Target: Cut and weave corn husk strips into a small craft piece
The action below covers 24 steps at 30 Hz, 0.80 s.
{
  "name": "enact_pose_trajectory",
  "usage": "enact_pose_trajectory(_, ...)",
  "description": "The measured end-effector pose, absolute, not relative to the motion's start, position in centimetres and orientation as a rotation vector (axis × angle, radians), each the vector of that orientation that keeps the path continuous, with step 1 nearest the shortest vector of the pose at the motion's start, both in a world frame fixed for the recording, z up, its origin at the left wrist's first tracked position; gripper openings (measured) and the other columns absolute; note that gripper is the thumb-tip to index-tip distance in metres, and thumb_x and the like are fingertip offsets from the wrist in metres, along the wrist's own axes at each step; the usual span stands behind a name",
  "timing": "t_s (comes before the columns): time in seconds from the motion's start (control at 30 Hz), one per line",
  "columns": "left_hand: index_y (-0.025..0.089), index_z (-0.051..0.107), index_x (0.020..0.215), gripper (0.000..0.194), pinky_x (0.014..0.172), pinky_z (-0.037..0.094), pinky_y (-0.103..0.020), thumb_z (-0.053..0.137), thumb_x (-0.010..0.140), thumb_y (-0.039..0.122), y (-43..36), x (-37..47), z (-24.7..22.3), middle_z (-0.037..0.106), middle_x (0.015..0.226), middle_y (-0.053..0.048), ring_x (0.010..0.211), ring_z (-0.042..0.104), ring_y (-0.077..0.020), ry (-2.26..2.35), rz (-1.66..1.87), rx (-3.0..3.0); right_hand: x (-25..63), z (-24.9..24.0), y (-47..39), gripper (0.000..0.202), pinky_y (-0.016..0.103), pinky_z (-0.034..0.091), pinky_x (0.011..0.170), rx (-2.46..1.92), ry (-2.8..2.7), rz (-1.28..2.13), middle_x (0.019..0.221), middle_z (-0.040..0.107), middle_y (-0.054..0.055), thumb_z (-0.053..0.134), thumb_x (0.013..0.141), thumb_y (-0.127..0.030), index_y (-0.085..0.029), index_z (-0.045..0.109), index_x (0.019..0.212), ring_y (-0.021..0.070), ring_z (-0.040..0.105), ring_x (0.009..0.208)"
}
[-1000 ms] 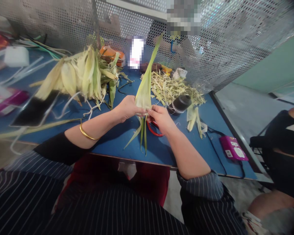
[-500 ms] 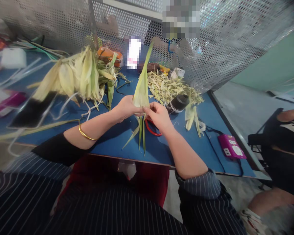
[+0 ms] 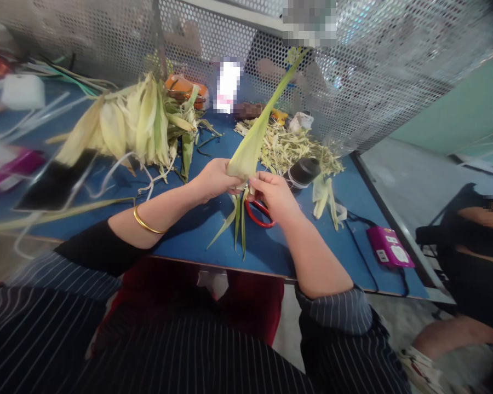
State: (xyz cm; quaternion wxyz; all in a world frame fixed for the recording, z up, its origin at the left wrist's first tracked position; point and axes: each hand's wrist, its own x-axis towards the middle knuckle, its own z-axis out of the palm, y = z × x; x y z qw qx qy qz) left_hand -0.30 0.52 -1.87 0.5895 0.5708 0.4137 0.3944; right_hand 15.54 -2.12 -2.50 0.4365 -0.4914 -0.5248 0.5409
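Observation:
A pale green corn husk rises from between my hands, its long tip leaning up to the right. My left hand is closed on the husk's wide lower end. The fingers of my right hand pinch that same end from the other side. Narrow green strips hang below my fingers over the blue table. Just under my right hand lie red-handled scissors, their blades mostly hidden. A black spool of thread rests right of my right hand.
Left stands a bundle of dried husks. Behind the spool is a heap of shredded husk pieces. A purple box with cords sits near the right edge of the blue table. A perforated metal screen closes off the back.
The husk's tip has swung from nearly upright over to the right. My right hand has shifted slightly right, and more of the red scissor handle shows.

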Motion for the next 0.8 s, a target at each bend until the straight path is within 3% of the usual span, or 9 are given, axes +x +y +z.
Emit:
enact_pose_trajectory(0.1, 0.009, 0.065, 0.076, 0.014, 0.058, 0.051, -0.025, 0.067, 0.062, 0.007, 0.7, -0.4, -2.1, 0.061, 0.063, -0.001, 0.055, 0.057, -0.0101, 0.947, 0.918, 1.363, 15.7, -2.2, -2.2, 0.030, 0.027, 0.046, 0.058, -1.239, -1.325, 1.331, 0.056, 0.051, -0.004, 0.070, 0.071, -0.040, -0.020, 0.051, 0.062, 0.0095, 0.050, 0.052)
enact_pose_trajectory(0.33, 0.010, 0.067, 0.084, 0.021, 0.057, 0.051, -0.025, 0.072, 0.065, 0.018, 0.4, -0.3, -2.0, 0.064, 0.069, -0.003, 0.059, 0.060, -0.0121, 0.962, 0.856, 1.366, 16.3, -3.5, -1.5, 0.025, 0.027, 0.038, 0.058, -1.392, -1.645, 0.654, 0.057, 0.050, -0.003, 0.058, 0.082, -0.037, -0.021, 0.050, 0.064, 0.0123, 0.045, 0.057)
enact_pose_trajectory(0.47, 0.011, 0.068, 0.085, 0.025, 0.056, 0.047, -0.021, 0.072, 0.069, 0.029, 0.5, -0.4, -2.2, 0.066, 0.073, -0.004, 0.061, 0.059, -0.0110, 0.999, 0.933, 1.383, 16.0, -3.5, -1.5, 0.025, 0.027, 0.035, 0.059, -1.387, -1.727, 0.594, 0.057, 0.048, -0.003, 0.056, 0.082, -0.032, -0.021, 0.047, 0.062, 0.0125, 0.042, 0.058)
enact_pose_trajectory(0.6, 0.011, 0.068, 0.086, 0.025, 0.057, 0.047, -0.022, 0.072, 0.070, 0.029, 0.9, -0.3, -3.0, 0.067, 0.074, -0.003, 0.060, 0.059, -0.0108, 1.016, 0.995, 1.327, 15.7, -3.3, -1.8, 0.028, 0.027, 0.037, 0.060, -1.340, -1.680, 0.768, 0.056, 0.050, -0.003, 0.059, 0.081, -0.036, -0.021, 0.046, 0.060, 0.0120, 0.045, 0.057)
enact_pose_trajectory(0.8, 0.010, 0.064, 0.080, 0.012, 0.053, 0.046, -0.024, 0.069, 0.073, 0.019, 0.7, -0.1, -2.3, 0.063, 0.065, -0.002, 0.051, 0.055, -0.0096, 0.939, 0.978, 1.210, 15.5, -2.8, -2.0, 0.023, 0.025, 0.042, 0.055, -1.146, -1.306, 1.387, 0.056, 0.052, -0.004, 0.068, 0.071, -0.035, -0.020, 0.052, 0.064, 0.0098, 0.048, 0.051)
